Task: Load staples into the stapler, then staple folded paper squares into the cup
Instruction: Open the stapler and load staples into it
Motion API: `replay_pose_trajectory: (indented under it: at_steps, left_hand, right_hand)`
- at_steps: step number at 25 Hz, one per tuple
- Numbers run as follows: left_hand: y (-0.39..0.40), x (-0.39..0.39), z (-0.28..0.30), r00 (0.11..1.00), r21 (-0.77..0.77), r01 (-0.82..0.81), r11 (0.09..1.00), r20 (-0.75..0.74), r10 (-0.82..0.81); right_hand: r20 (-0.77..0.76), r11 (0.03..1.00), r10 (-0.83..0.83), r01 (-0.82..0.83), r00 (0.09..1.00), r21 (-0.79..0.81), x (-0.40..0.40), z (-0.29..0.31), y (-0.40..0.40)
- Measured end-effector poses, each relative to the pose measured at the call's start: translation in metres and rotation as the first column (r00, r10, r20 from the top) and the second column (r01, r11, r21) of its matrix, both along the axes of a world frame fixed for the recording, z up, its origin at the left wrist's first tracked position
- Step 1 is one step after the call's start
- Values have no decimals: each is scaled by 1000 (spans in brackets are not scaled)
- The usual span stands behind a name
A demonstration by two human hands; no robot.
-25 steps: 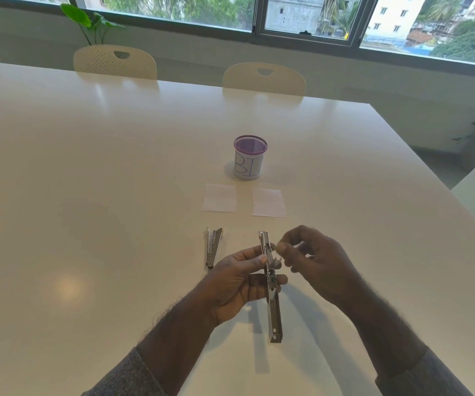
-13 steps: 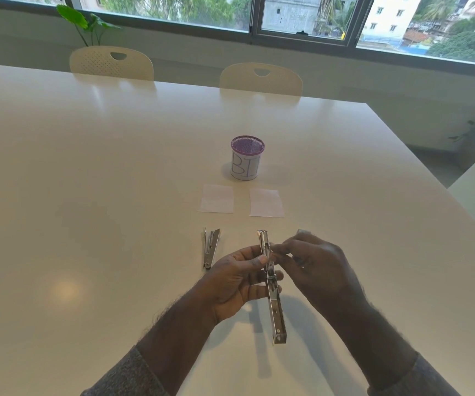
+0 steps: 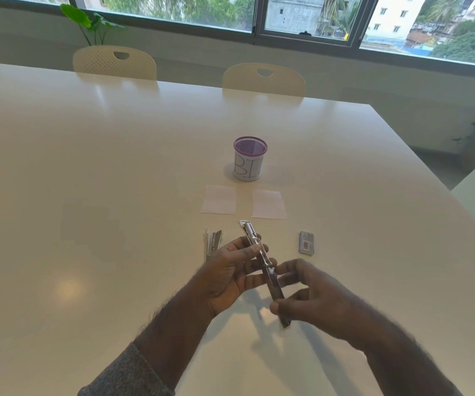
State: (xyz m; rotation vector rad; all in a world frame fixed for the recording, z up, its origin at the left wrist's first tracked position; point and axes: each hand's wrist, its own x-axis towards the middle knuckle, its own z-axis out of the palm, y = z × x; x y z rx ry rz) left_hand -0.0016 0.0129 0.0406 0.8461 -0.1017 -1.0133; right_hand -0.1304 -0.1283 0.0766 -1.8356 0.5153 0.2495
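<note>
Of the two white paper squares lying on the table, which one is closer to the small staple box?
The right white paper square; the small grey staple box lies just beyond its right corner, while the left white paper square is farther.

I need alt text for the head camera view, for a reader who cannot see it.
Two bare hands hold an opened metal stapler above a white table: the left hand grips its far half, the right hand its near half. Beyond lie two paper squares, a purple-rimmed cup, a small staple box and a second metal piece.
</note>
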Motion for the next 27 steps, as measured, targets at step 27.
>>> replay_pose_trajectory:
  at_steps: [27]
  left_hand:
    - [1, -2, -9, 927, 156, -16, 988, 374, -44]
  right_hand:
    - [241, 930, -151, 55, 959, 364, 31, -13, -18]
